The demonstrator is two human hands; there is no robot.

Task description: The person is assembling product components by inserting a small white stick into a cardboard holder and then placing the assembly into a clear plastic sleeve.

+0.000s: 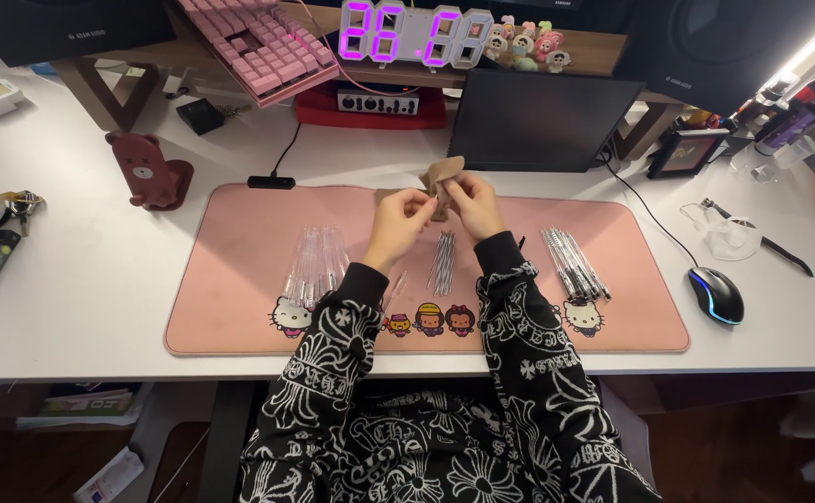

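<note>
Both hands are up over the far edge of the pink desk mat (240, 279), pretty much centre. The left hand (398, 224) and the right hand (471, 207) are each pinched shut on the same small tan paper bag (441, 179), fingers curled in tight, thumbs and fingertips gripping it from either side. The bag is lifted off the mat and looks crumpled at its top.

On the mat right below the hands there's a small bundle of pen refills (443, 261). Toward the mat's left side sits a pile of clear pen barrels (314, 265), and toward its right side a row of assembled pens (575, 264) lying at a slant.

Just off the mat's right edge is a black mouse (717, 294) with a blue glow. Behind the mat's far edge stands a dark tablet (543, 119), and off the mat's far left corner a brown bear-shaped stand (147, 170)
</note>
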